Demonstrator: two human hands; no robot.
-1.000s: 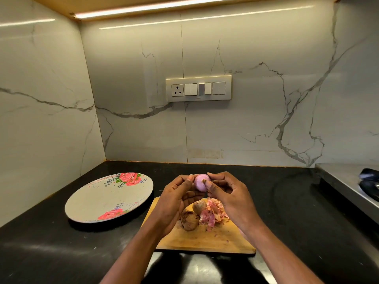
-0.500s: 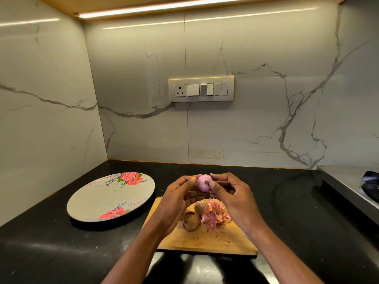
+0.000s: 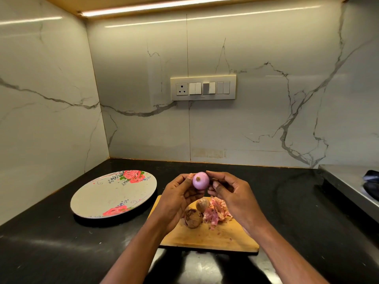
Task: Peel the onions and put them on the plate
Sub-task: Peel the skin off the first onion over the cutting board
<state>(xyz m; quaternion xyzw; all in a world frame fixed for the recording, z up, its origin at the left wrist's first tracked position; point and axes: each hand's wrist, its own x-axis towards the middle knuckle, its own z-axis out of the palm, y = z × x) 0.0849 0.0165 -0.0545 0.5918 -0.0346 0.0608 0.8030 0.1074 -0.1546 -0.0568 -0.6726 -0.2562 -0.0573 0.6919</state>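
Left hand [image 3: 180, 196] and right hand [image 3: 231, 193]: both grasp one peeled onion [image 3: 200, 180], held above the far end of the cutting board [image 3: 209, 236]. On the board: two unpeeled onions, one nearer [image 3: 192, 218], one farther [image 3: 202, 204]; one pile of pink skins [image 3: 217, 212] just right of them. Left of the board: one flowered plate [image 3: 110, 193], holding nothing. No legible writing.
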